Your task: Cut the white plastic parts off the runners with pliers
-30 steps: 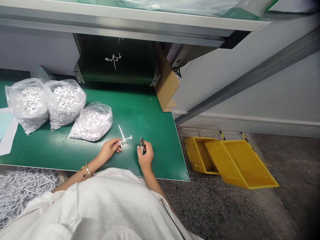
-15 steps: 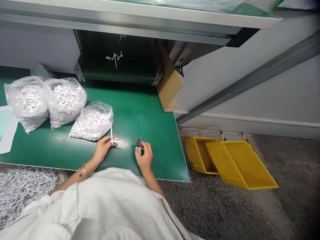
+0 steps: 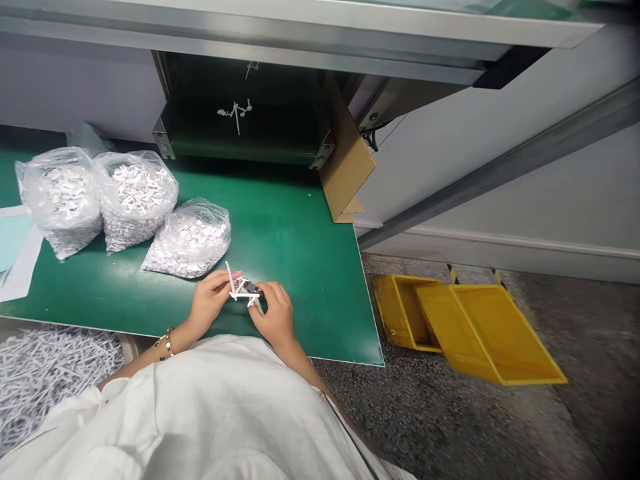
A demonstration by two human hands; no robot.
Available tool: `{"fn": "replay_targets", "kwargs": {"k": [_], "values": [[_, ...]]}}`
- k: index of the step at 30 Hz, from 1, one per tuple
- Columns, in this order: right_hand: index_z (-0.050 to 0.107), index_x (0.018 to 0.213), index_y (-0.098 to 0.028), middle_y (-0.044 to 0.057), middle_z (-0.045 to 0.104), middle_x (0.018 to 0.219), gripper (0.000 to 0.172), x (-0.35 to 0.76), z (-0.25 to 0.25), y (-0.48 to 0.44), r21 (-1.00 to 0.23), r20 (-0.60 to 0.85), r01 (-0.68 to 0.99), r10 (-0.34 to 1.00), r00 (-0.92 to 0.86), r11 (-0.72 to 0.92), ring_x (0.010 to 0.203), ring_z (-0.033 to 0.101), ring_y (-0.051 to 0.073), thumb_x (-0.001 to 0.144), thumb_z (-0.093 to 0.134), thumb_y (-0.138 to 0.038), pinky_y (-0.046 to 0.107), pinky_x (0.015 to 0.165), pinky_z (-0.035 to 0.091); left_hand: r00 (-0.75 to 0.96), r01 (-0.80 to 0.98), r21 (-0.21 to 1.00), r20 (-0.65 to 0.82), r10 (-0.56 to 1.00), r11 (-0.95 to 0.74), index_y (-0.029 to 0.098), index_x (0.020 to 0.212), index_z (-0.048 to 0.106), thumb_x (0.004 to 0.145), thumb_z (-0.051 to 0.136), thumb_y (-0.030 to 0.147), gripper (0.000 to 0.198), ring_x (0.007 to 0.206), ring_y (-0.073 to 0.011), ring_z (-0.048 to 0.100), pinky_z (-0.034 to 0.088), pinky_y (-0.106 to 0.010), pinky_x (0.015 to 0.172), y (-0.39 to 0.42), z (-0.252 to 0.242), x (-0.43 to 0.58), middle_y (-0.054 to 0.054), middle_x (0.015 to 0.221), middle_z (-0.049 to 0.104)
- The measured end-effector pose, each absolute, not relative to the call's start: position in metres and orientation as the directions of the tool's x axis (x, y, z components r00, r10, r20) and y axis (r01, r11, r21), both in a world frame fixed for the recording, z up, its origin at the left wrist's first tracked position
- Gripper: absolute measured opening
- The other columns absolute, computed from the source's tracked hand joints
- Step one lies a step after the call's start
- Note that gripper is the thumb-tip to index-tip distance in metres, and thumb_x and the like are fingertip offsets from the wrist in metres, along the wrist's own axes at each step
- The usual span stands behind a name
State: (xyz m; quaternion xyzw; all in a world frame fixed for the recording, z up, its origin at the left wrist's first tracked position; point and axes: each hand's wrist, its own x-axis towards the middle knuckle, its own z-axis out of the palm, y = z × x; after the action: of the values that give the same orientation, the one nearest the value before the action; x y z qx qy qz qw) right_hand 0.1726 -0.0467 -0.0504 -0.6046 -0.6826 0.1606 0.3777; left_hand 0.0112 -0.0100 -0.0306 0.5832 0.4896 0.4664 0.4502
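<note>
My left hand [image 3: 207, 301], fingers pinched together, holds a thin branched white plastic piece [image 3: 242, 295] above the front of the green table. One prong of the piece points up and another reaches right. My right hand [image 3: 275, 312] is closed on a small pair of pliers [image 3: 250, 287] with a dark metal head and pale handles. The head lies right among the branches of the white piece; whether the jaws grip it I cannot make out. Just beyond my left hand sits a clear plastic bag [image 3: 189, 239] full of small white parts.
Two more bags of white parts [image 3: 70, 200] [image 3: 135, 200] stand at left. Similar branched pieces [image 3: 236, 112] lie on a dark green conveyor [image 3: 280, 127] behind the table [image 3: 320, 293]. A metal beam [image 3: 300, 47] crosses overhead. Yellow bins [image 3: 490, 333] are on the floor, right; white sticks [image 3: 55, 380] lie lower left.
My right hand has moved left with the pliers, bringing their head to the white piece. My left hand has shifted slightly right. The view has turned a little.
</note>
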Motion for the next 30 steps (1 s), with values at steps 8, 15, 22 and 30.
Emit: {"fn": "replay_targets", "kwargs": {"k": [8, 15, 22, 30], "values": [[0.060, 0.097, -0.020, 0.004, 0.059, 0.088, 0.020, 0.167, -0.050, -0.051, -0.677, 0.351, 0.703, 0.935, 0.048, 0.218, 0.084, 0.054, 0.020, 0.079, 0.051, -0.021, 0.032, 0.077, 0.044, 0.044, 0.130, 0.990, 0.040, 0.998, -0.046, 0.020, 0.094, 0.075, 0.079, 0.066, 0.035, 0.023, 0.080, -0.0154, 0.063, 0.053, -0.025, 0.071, -0.014, -0.022, 0.018, -0.005, 0.090, 0.068], [0.059, 0.098, -0.020, 0.005, 0.059, 0.088, 0.022, 0.166, -0.052, -0.051, -0.669, 0.371, 0.713, 0.926, 0.075, 0.210, 0.084, 0.054, 0.020, 0.078, 0.051, -0.020, 0.033, 0.077, 0.045, 0.013, 0.124, 0.992, 0.023, 1.000, -0.025, 0.019, 0.094, 0.076, 0.077, 0.067, 0.034, 0.024, 0.081, -0.0157, 0.063, 0.053, -0.025, 0.073, -0.014, -0.018, 0.021, -0.005, 0.093, 0.069], [0.058, 0.100, -0.020, 0.005, 0.059, 0.090, 0.022, 0.166, -0.053, -0.052, -0.643, 0.396, 0.737, 0.914, 0.090, 0.206, 0.085, 0.054, 0.021, 0.080, 0.050, -0.021, 0.034, 0.077, 0.044, 0.004, 0.095, 0.995, 0.019, 1.000, -0.020, 0.020, 0.094, 0.075, 0.076, 0.068, 0.033, 0.024, 0.081, -0.0158, 0.063, 0.053, -0.025, 0.072, -0.014, -0.020, 0.025, -0.005, 0.092, 0.069], [0.058, 0.100, -0.020, 0.005, 0.059, 0.088, 0.021, 0.166, -0.052, -0.051, -0.630, 0.405, 0.746, 0.911, 0.080, 0.215, 0.084, 0.053, 0.021, 0.080, 0.051, -0.021, 0.034, 0.077, 0.044, -0.001, 0.094, 0.995, 0.015, 1.000, -0.015, 0.020, 0.095, 0.075, 0.076, 0.068, 0.033, 0.024, 0.081, -0.0158, 0.063, 0.053, -0.025, 0.072, -0.015, -0.020, 0.024, -0.005, 0.092, 0.068]]}}
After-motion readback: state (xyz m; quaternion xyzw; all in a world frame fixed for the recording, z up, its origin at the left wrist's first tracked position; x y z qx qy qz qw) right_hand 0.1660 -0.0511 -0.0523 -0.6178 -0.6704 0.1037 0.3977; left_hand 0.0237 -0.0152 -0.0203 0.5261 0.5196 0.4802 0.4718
